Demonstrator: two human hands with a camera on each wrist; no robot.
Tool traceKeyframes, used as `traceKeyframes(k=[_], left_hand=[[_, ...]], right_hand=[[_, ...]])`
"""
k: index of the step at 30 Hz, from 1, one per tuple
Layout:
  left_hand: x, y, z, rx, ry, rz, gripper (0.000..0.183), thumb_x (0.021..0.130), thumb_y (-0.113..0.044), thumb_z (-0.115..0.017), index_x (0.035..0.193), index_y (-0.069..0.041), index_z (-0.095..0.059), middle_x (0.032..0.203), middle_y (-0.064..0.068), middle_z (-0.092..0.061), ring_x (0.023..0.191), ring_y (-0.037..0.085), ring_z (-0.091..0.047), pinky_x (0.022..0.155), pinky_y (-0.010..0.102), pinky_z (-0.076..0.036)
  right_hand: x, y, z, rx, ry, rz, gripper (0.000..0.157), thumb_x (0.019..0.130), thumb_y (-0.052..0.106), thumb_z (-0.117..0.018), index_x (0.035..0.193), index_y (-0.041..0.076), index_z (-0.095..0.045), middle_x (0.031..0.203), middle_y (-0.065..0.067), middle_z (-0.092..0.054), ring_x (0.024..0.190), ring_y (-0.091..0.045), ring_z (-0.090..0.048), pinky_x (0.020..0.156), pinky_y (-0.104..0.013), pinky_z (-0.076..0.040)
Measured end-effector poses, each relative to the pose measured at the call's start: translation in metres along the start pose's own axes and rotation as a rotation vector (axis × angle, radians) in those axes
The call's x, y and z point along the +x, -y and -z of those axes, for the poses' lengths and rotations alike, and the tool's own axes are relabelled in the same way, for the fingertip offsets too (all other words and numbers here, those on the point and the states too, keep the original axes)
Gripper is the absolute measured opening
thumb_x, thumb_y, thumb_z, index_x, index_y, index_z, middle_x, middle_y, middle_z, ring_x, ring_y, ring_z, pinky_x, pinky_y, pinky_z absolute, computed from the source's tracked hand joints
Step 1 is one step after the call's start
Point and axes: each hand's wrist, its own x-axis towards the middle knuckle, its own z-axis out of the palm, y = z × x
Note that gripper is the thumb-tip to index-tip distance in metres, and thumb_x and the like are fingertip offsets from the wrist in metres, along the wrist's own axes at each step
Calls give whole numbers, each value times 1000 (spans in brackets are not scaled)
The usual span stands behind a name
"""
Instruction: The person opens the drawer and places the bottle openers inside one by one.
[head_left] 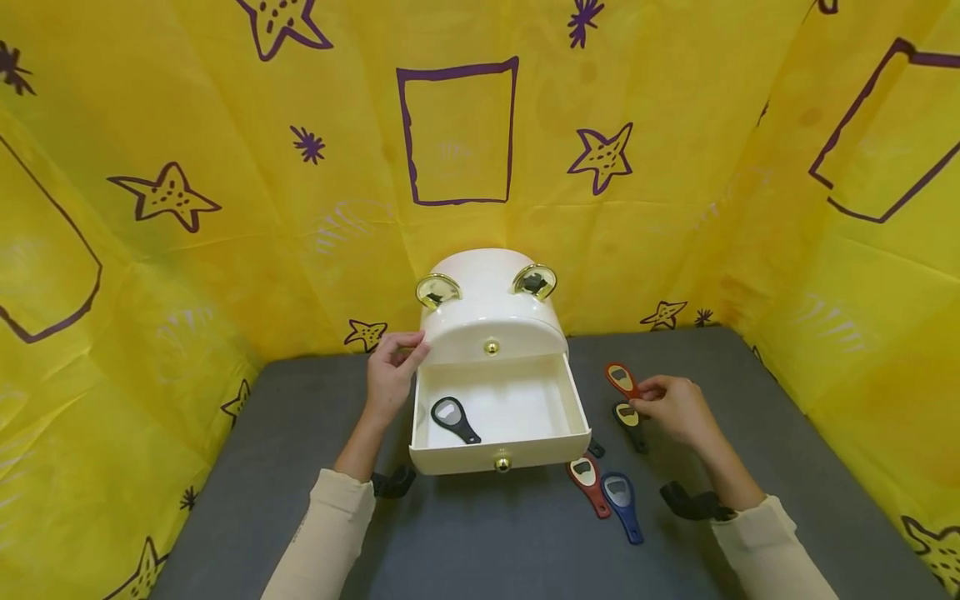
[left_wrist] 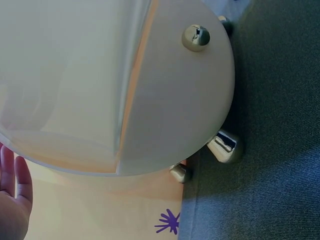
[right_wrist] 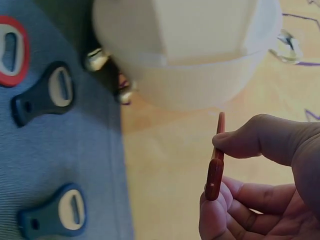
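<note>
My right hand (head_left: 678,410) pinches a red bottle opener (head_left: 621,377) between thumb and fingers, right of the white drawer box (head_left: 491,292). In the right wrist view this opener is seen edge-on, raised above the table. My left hand (head_left: 392,375) touches the box's left side with its fingertips; in the left wrist view its fingers look fairly straight. The lower drawer (head_left: 525,408) is pulled out, and a black bottle opener (head_left: 454,418) lies inside at its left. On the table lie a black bottle opener (head_left: 628,423), a red one (head_left: 588,485) and a blue one (head_left: 622,505).
A dark handle (head_left: 596,448) pokes out from beneath the drawer's right side, the rest hidden. The box has gold knobs, gold-rimmed ear shapes (head_left: 535,282) and metallic feet (left_wrist: 224,146). Yellow patterned cloth (head_left: 465,133) hangs behind and beside the grey table (head_left: 480,542).
</note>
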Motion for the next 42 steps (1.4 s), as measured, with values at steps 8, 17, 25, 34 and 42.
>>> traceKeyframes(k=[8,17,25,34,42], left_hand=[[-1,-1,-1,6,-1,3,16,83,10,-69,96,18,-64,98,0,-60,89,-3,-59,67,11,-50],[-1,-3,-1,15,-1,22,17,83,10,-69,98,18,-64,100,7,-60,90,-2,-59,69,12,-51],[-1,-4,-1,32,1,28,18,84,9,-69,98,18,-64,103,19,-59,89,-3,-59,69,12,-50],[0,-4,-2,20,-4,27,17,84,9,-69,97,18,-64,98,-1,-60,89,-3,-60,69,11,-50],[1,-2,-3,19,-1,16,17,84,10,-68,97,18,-64,98,-4,-59,89,-3,-59,69,10,-50]], right_hand=[[-2,14,16,15,-43,21,34,85,17,-74,107,-8,-67,88,-18,-71,71,-16,-65,58,-25,-49],[0,28,27,3,-124,68,31,85,14,-73,106,-8,-66,90,-20,-70,76,-22,-65,58,-20,-50],[0,46,34,-4,-181,117,30,84,15,-75,103,-6,-67,87,-19,-70,74,-19,-62,57,-19,-48],[0,69,39,20,-194,166,31,82,15,-78,103,-6,-68,88,-19,-70,76,-22,-63,61,-12,-47],[1,86,41,54,-155,201,32,81,11,-78,103,-7,-67,89,-20,-69,76,-22,-63,63,-11,-47]])
